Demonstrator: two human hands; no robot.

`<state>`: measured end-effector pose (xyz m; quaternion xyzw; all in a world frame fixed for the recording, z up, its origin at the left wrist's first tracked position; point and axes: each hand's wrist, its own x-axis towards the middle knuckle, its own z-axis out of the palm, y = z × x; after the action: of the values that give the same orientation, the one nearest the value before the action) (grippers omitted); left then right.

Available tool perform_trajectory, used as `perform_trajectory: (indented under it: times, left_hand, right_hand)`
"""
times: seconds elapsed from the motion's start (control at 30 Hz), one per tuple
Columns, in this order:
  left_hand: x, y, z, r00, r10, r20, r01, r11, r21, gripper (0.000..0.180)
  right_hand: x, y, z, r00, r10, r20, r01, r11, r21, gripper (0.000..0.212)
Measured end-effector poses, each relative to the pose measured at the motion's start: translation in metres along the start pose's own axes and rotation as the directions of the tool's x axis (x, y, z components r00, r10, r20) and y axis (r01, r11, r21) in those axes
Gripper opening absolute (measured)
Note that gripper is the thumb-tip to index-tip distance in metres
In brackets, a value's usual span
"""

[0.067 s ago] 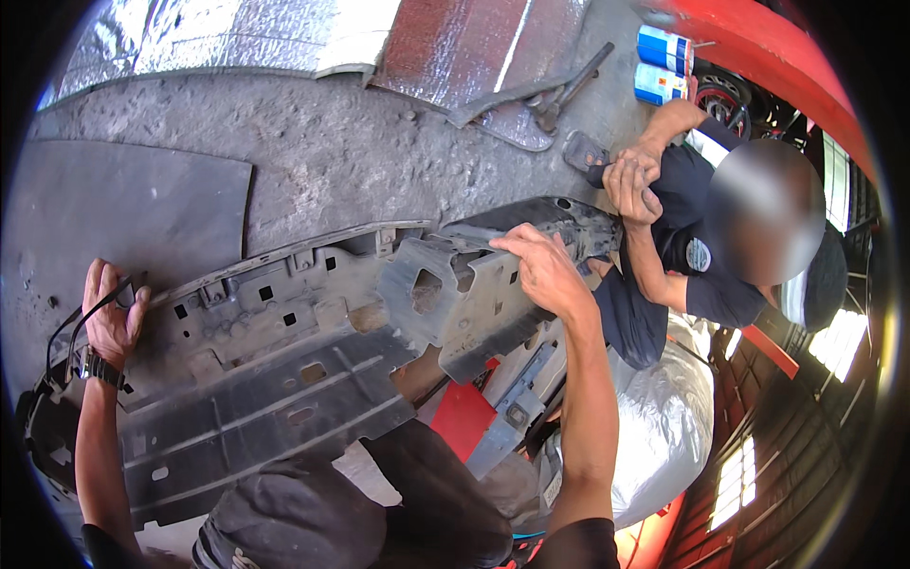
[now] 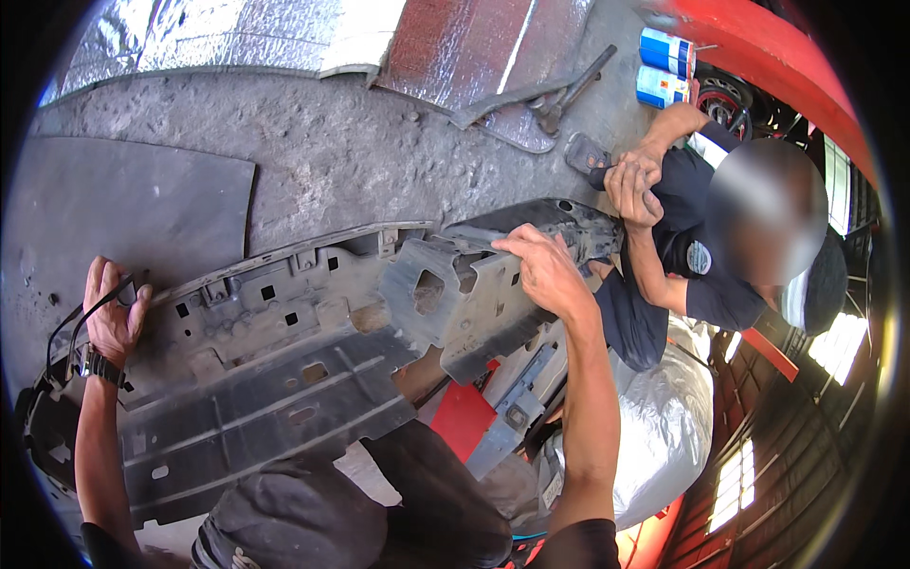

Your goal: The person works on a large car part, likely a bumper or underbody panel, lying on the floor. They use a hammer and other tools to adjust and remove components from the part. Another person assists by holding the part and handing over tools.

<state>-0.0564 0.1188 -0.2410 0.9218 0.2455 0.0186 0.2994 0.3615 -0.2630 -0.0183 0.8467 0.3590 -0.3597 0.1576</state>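
A rough grey floor spreads out under everything. A long, dusty metal part full of holes stretches in front of the person's dark-clothed knees, from the far left to near another person. That other person sits at the right with both hands together. Shiny silver sheeting covers the top left. A flat dark sheet lies just behind the metal part's left end. A puffy silver bag sits at the right, and two blue and white cans stand side by side near the top.

The right hand is on the top edge of the metal part's bent, raised piece. Its fingers are close together; I cannot tell how tightly they hold. The left hand is at the left end's back edge, thumb wide from the fingers. A dark watch circles that wrist. A thin black cord crosses the hand; I cannot tell if it is gripped.
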Motion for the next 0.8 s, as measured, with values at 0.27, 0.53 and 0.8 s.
perform_trajectory:
  times: [0.27,0.53,0.8]
  left_hand:
    - [-0.004,-0.004,0.001,0.997,-0.027,0.07,0.025,0.999,0.02,0.046]
    - [-0.001,0.0,0.004,1.0,0.0,-0.028,-0.001,1.0,-0.019,0.041]
    - [-0.008,-0.026,0.009,0.997,0.072,-0.01,-0.071,0.993,0.09,0.039]
  right_hand:
    - [0.001,0.018,0.003,0.998,0.037,-0.053,-0.032,0.995,0.095,0.038]
    - [-0.07,-0.042,0.008,0.95,0.064,-0.305,0.01,0.972,0.234,0.044]
    - [-0.115,-0.128,0.07,0.87,0.33,-0.366,-0.172,0.899,0.403,0.04]
